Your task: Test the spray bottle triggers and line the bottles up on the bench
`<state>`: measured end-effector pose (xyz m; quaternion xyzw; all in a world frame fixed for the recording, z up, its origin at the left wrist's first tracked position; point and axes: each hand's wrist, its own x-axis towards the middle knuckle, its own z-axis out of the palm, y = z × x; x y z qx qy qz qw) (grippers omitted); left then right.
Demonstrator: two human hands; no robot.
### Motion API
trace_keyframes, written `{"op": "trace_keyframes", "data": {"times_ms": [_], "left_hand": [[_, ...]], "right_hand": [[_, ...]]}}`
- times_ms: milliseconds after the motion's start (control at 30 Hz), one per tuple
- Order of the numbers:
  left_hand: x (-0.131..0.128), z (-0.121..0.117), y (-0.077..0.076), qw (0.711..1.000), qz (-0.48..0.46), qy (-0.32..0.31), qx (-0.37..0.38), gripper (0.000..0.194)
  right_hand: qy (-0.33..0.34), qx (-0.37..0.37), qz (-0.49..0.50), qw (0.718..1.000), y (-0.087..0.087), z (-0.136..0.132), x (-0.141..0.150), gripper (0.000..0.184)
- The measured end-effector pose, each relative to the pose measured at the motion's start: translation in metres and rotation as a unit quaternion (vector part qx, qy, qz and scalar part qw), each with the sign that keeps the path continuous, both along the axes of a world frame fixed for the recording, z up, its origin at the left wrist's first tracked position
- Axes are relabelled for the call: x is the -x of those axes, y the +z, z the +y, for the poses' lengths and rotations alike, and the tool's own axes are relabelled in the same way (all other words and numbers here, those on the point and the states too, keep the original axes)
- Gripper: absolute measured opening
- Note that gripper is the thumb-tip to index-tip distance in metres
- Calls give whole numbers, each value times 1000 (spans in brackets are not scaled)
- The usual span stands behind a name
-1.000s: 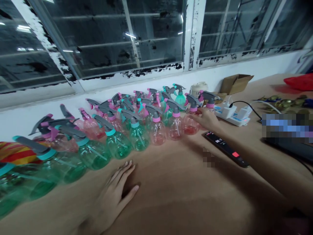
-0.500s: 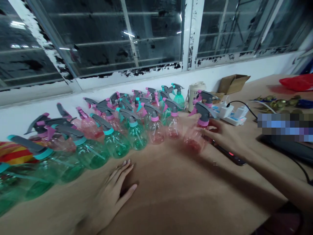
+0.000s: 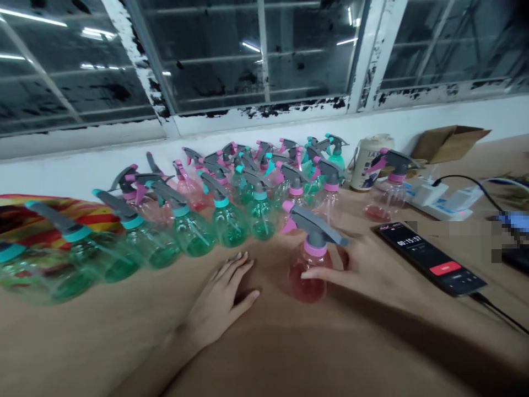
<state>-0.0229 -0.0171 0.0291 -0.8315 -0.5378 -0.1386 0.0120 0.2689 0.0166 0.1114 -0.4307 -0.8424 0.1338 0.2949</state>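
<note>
My right hand [image 3: 347, 273] grips the round body of a pink spray bottle [image 3: 308, 281] with a grey and pink trigger head, its thumb across the front. The bottle is upright over the table, apart from my left hand. My left hand [image 3: 225, 292] lies palm down on the table with its fingers stretched out and nothing in it. Just beyond its fingertips stands a row of green spray bottles [image 3: 231, 226] with turquoise collars. Another pink spray bottle [image 3: 384, 198] stands alone at the right, past my right hand.
Behind the front row, several more pink and green spray bottles crowd toward the wall. A phone [image 3: 432, 259] showing a timer lies at the right. Beyond it are a power strip [image 3: 442, 207], a cream cup [image 3: 372, 157] and a cardboard box [image 3: 452, 143]. Red and yellow cloth [image 3: 95, 212] lies at left.
My right hand has brought the pink spray bottle nearer to me, from beside the phone to the front of the row. My left hand stays flat. The camera view has swung left.
</note>
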Motion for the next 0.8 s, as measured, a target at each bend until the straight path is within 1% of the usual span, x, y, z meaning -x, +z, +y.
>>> {"op": "trace_keyframes", "data": {"times_ms": [67, 233, 333, 367, 533, 700, 800], "left_hand": [[-1, -1, 1, 1000, 2, -2, -1, 50], [-3, -2, 1, 1000, 1, -2, 0, 49], [-4, -3, 2, 1000, -4, 1, 6, 50], [-4, -3, 3, 1000, -4, 2, 11, 50], [-5, -5, 5, 999, 6, 10, 31, 52], [-4, -6, 4, 1000, 6, 3, 29, 52], [-5, -6, 3, 1000, -4, 1, 27, 53]], "right_hand": [[3, -16, 18, 1000, -1, 5, 1, 55], [2, 29, 123, 992, -3, 19, 6, 49], [31, 18, 155, 987, -2, 22, 15, 47], [45, 25, 170, 984, -1, 23, 18, 45], [96, 123, 259, 953, -3, 22, 36, 32], [141, 150, 280, 938, -13, 28, 50, 18], [162, 134, 286, 935, -17, 33, 56, 17]]}}
